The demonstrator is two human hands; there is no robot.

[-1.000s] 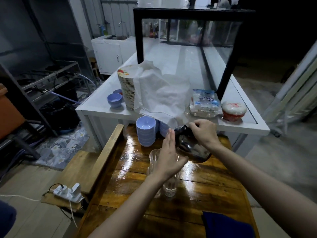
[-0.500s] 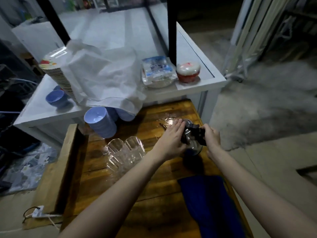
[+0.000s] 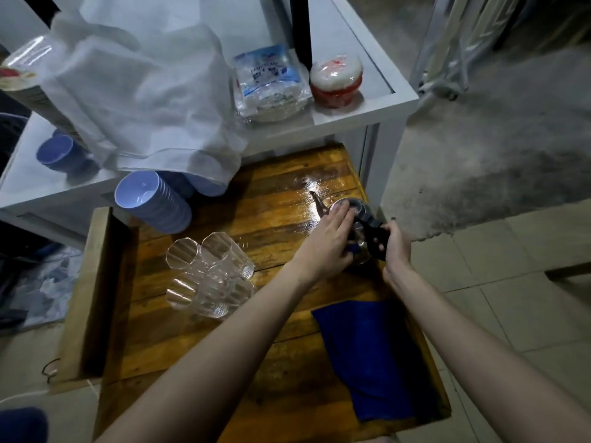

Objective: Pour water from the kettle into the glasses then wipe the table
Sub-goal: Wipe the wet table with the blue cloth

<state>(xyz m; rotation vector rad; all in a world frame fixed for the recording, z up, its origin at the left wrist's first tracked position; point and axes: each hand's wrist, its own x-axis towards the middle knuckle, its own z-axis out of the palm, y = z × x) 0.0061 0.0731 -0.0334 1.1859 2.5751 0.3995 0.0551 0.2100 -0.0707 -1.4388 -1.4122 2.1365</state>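
- At the far right corner of the wooden bench [image 3: 198, 330], the steel kettle [image 3: 359, 219] sits upright, its spout [image 3: 317, 201] pointing away from the person.
- The right hand [image 3: 395, 247] has its grip clamped on the kettle's black handle [image 3: 375, 233]; the left hand [image 3: 329, 241] lies flat against the kettle's body and lid, fingers [image 3: 340, 212] together, steadying rather than gripping.
- The 4 clear glasses [image 3: 208, 273] stand bunched together near the middle left of the bench, well apart from the kettle. Blur makes it hard to tell how much water they hold.
- A wet sheen [image 3: 307, 193] shows on the boards just beyond the spout.
- The blue cloth [image 3: 367, 359] lies untouched on the near right of the bench, close to the right forearm.
- Behind, a white counter [image 3: 351, 116] carries a draped white cloth [image 3: 144, 100], a plastic packet [image 3: 268, 81] and a red tub [image 3: 335, 81]; stacked blue bowls [image 3: 153, 203] sit at the bench's far end.
- Judged from this, the kettle is either being parked or being taken up; the wiping is not yet begun.
- If pouring is finished, the next move calls for freeing both hands, taking the cloth, and working around the glasses without knocking them.
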